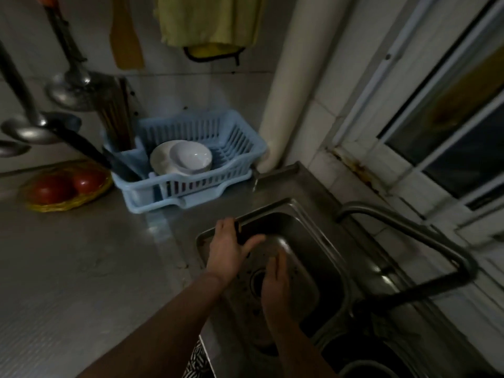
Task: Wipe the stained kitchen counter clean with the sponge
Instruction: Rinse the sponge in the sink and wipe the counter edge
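Over the left rim of the stainless-steel sink (321, 230), our left hand (227, 249) pinched a small dark block, which we took to be the sponge (239, 231), between thumb and curled fingers; the hand hid most of it. Our right hand (275, 285) hung above the drain with loose, nearly straight fingers and held nothing. The grey brushed-metal counter (90, 268) that needed wiping lay just to the left, and the sponge was not yet on it. We judged water the likeliest trouble: a sponge carried straight from the basin without a squeeze could drip and spread the dirt in streaks rather than lift it. The grip looked shallow, so a wet sponge might slip back into the basin. The room was dim and the metal shiny, so we could barely make out any stains and might miss patches. A wide stroke towards the wall could knock the pale blue slatted plastic dish rack (234, 148) with its white bowls (191, 156), or the yellow woven basket (68, 205) of red tomatoes (51, 189), both standing on the counter. The dark bent tap (409, 233) reached close to our right forearm and could catch it.
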